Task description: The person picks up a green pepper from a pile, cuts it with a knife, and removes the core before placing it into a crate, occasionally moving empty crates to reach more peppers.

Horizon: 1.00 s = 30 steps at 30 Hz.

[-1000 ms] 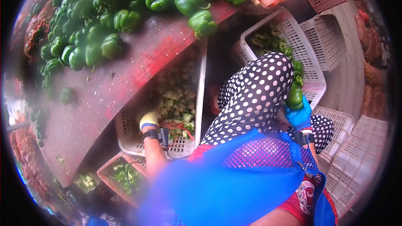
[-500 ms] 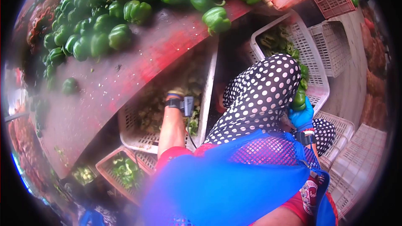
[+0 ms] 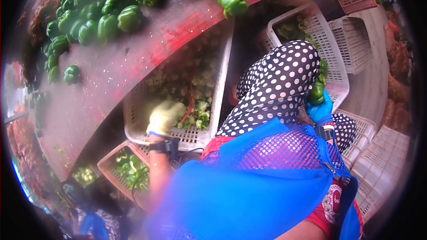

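A worker's right hand [image 3: 321,106], in a blue glove at 3 o'clock, was curled around the lower end of a green pepper [image 3: 316,92], its grip closed on it. The pepper sat just beside the spotted knee [image 3: 280,75], at the lower end of the white crate [image 3: 328,44] at 2 o'clock. Its long axis ran roughly from 12 to 6 o'clock; which way the stem pointed could not be told. More green peppers and pieces lay in that crate, part of them hidden by the knee.

At 9 o'clock, the left hand [image 3: 164,118], in a pale yellow glove, was over the near end of the scrap crate [image 3: 227,58]; blur hid how far open its grip was and whether it held anything. That crate, partly under the table [image 3: 102,102], contained pale green scraps [image 3: 202,113] and a red strip [image 3: 191,102]. The orange crate [image 3: 112,152] at 8 o'clock held green pieces [image 3: 130,168]. Whole peppers [image 3: 108,27] were heaped on the table at 10 o'clock, with one pepper [image 3: 232,3] at its edge at 12.
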Motion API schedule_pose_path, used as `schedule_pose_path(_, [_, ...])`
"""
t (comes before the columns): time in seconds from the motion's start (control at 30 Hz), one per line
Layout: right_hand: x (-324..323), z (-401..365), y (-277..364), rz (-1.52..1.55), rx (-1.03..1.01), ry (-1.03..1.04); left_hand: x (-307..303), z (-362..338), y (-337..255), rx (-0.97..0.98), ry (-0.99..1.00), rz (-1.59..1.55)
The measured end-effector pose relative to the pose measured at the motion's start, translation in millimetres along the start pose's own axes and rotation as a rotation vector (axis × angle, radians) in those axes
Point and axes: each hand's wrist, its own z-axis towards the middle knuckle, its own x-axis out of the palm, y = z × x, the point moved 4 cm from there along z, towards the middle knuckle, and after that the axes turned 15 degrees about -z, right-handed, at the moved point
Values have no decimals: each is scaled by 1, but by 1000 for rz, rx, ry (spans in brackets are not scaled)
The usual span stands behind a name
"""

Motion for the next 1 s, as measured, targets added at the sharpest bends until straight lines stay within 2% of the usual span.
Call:
schedule_pose_path(0.07, [9, 0, 1, 18, -13, -76, 41, -12, -25, -15, 2, 343])
schedule_pose_path(0.13, [5, -3, -2, -8, -15, -4, 82, 34, 16, 53, 83, 757])
schedule_pose_path(0.17, [3, -7, -3, -20, -21, 24, 92, 43, 21, 122, -12, 778])
schedule_pose_path(0.23, [2, -6, 3, -31, -41, 60, 79, 59, 6, 299, 74, 710])
schedule_pose_path(0.3, [-4, -13, 0, -26, -43, 56, 49, 70, 0, 363, 94, 467])
schedule_pose_path(0.37, [-3, -16, 0, -11, -46, 39, 16, 79, 1, 198, 83, 58])
schedule_pose_path(0.43, [3, -19, 2, 17, -51, 5, 1, 59, -17, 41, 131, -297])
schedule_pose_path(0.5, [3, -18, 1, 23, -50, 20, -1, 4, -65, 5, 187, -622])
schedule_pose_path(0.6, [-1, -18, -1, 30, -35, 36, -1, -38, -88, -58, 275, -720])
schedule_pose_path(0.77, [0, -23, 0, 11, -43, 37, -3, -60, -80, -52, 475, -591])
schedule_pose_path(0.9, [2, -28, 1, 28, -44, 39, -15, -99, -114, 40, 506, -601])
schedule_pose_path(1.0, [-2, -24, 0, 27, -67, 56, -26, -120, -151, 296, 604, -568])
